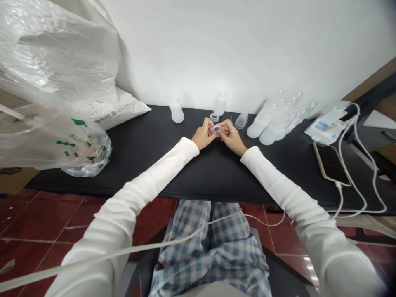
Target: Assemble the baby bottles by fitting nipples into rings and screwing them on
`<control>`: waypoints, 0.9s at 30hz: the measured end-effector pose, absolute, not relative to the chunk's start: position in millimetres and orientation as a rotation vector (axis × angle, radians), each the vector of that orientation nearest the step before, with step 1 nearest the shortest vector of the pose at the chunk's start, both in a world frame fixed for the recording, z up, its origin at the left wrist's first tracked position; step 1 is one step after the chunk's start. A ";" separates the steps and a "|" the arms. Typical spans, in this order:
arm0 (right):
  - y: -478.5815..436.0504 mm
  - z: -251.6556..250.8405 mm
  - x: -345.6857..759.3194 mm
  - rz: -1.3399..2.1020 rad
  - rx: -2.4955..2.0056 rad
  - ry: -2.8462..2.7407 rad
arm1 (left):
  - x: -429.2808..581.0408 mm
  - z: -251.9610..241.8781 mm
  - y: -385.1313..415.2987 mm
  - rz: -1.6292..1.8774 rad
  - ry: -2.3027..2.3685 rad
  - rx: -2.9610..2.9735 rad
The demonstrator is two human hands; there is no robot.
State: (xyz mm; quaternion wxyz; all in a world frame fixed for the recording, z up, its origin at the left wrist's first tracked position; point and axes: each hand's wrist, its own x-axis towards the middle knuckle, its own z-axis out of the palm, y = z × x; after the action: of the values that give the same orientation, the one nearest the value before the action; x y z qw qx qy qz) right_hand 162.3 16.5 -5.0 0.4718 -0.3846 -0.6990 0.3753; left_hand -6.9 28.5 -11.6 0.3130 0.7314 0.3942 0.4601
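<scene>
Both hands meet above the middle of the black table. Pinched between their fingertips is a small clear bottle ring, partly covered by the fingers. My left hand grips its left side, and my right hand grips the right. Just behind them lies another clear ring, beside a frosted baby bottle standing near the wall. A clear dome cap sits to the right of my right hand. Farther left stands a second frosted bottle body.
Several frosted bottles lie grouped at the right. Beyond them are a white box-like item, a phone and loose white cables. Large plastic bags fill the left side. A pale cord crosses above my lap.
</scene>
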 end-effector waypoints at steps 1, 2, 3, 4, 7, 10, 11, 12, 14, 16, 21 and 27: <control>17.2 -5.9 162.5 0.902 -0.953 -1.716 | -6.6 -11.2 28.1 1.219 1.052 1.925; 17.8 -6.6 162.8 0.892 -0.959 -1.721 | -6.3 -10.8 27.6 1.223 1.056 1.919; 18.4 -7.1 163.0 0.891 -0.959 -1.725 | -6.0 -10.3 27.1 1.225 1.056 1.910; 18.8 -7.4 163.2 0.894 -0.955 -1.726 | -5.8 -9.7 26.5 1.224 1.051 1.899; 19.8 -7.6 163.3 0.911 -0.939 -1.721 | -5.8 -6.9 24.4 1.203 1.034 1.864; 20.1 -7.7 162.5 0.939 -0.934 -1.705 | -5.9 -4.1 23.3 1.158 1.028 1.809; 20.0 -7.8 162.0 0.950 -0.936 -1.698 | -5.8 -3.6 23.4 1.142 1.025 1.783; 19.8 -7.8 161.5 0.957 -0.939 -1.689 | -5.7 -3.5 23.8 1.129 1.020 1.755; 18.9 -7.9 160.5 0.954 -0.947 -1.673 | -5.3 -4.4 25.3 1.118 1.003 1.703; 17.4 -7.5 159.9 0.924 -0.959 -1.666 | -5.1 -5.9 26.6 1.125 0.987 1.687; 13.9 -4.7 160.3 0.837 -0.980 -1.703 | -6.5 -7.4 25.5 1.147 0.991 1.812; 15.8 -2.9 160.8 0.946 -0.931 -1.662 | -9.9 -6.5 27.5 1.203 1.013 1.799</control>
State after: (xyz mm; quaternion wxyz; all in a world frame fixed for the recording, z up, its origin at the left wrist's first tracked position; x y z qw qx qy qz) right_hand 160.8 15.8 -2.9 0.4860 -0.3825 -0.6829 0.3889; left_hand -9.9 27.5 -6.5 0.3675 0.7002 0.3942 0.4683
